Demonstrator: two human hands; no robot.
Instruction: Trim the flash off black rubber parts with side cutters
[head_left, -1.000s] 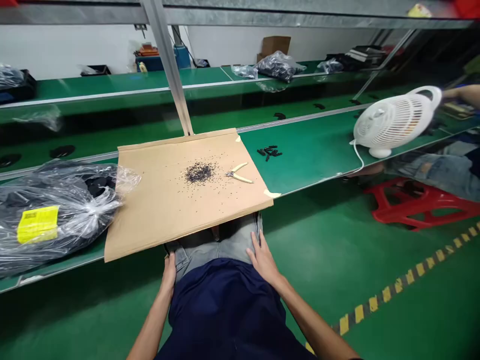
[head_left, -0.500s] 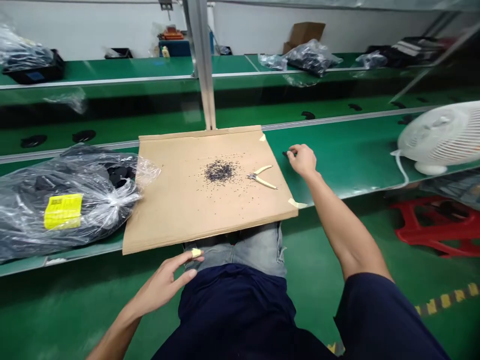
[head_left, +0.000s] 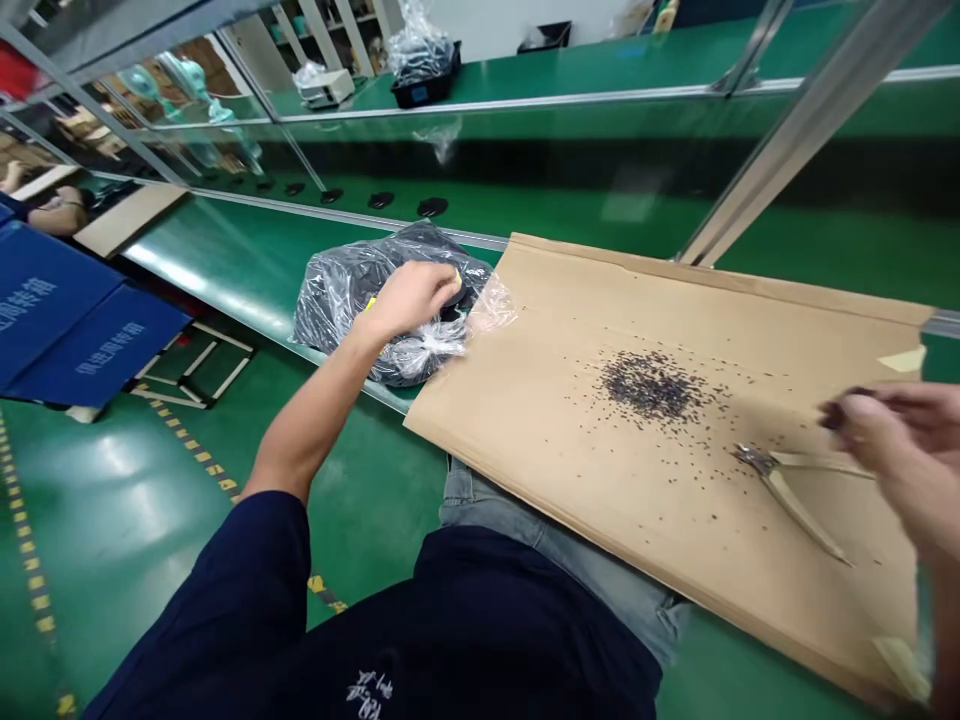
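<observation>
Over the opening of a clear plastic bag (head_left: pixel 337 290) full of black parts, my left hand (head_left: pixel 416 296) is closed, with a yellow wrap on one finger; its fingertips touch a black part at the opening. My right hand (head_left: pixel 900 440), blurred, pinches a small black part (head_left: pixel 844 408) above the right side of the cardboard sheet (head_left: pixel 510 400). Many tiny black bits (head_left: pixel 652 387) lie scattered on the cardboard. Cutters (head_left: pixel 787 490) with pale yellow handles rest beside them, spread apart, just below my right hand.
A metal post (head_left: pixel 795 150) rises behind the cardboard. Black parts (head_left: pixel 381 200) lie in a row on the green surface behind the bag. Blue boxes (head_left: pixel 82 310) stand at the left, near a person's arm (head_left: pixel 64 212). A black tray (head_left: pixel 427 85) sits on the upper shelf.
The view has swung left. My left hand has moved from beside my lap up to the bag and closed. My right hand has lifted from the green table to over the cardboard, still holding the black part.
</observation>
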